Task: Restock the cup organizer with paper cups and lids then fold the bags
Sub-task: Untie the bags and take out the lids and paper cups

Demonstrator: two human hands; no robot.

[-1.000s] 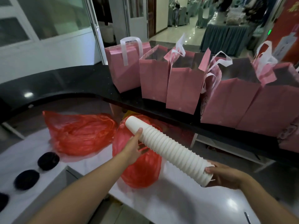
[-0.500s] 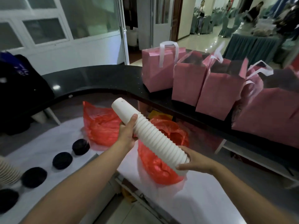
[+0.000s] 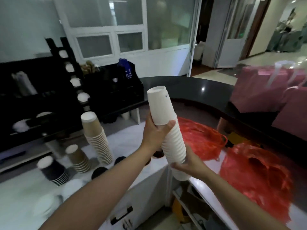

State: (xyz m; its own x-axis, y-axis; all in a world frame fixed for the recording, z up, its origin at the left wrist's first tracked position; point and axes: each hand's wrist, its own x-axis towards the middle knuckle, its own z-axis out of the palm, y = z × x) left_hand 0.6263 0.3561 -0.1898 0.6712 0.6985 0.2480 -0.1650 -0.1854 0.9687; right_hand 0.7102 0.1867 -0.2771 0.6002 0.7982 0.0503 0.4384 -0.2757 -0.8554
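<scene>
A person restocking a drinks station holds a tall stack of white paper cups (image 3: 167, 135) nearly upright above the white table (image 3: 132, 140), the left hand (image 3: 155, 133) curled round its upper part and the right hand (image 3: 187, 165) wrapped round its open lower end. The cup-loading step appears to be in hand. Left of the white stack stand brown cups (image 3: 98, 138) and dark cups (image 3: 53, 170), with round holes (image 3: 98, 171) in the table; red plastic bags (image 3: 249, 171) lie to its right. Next, by judgement, the stack must be lowered into a free hole.
</scene>
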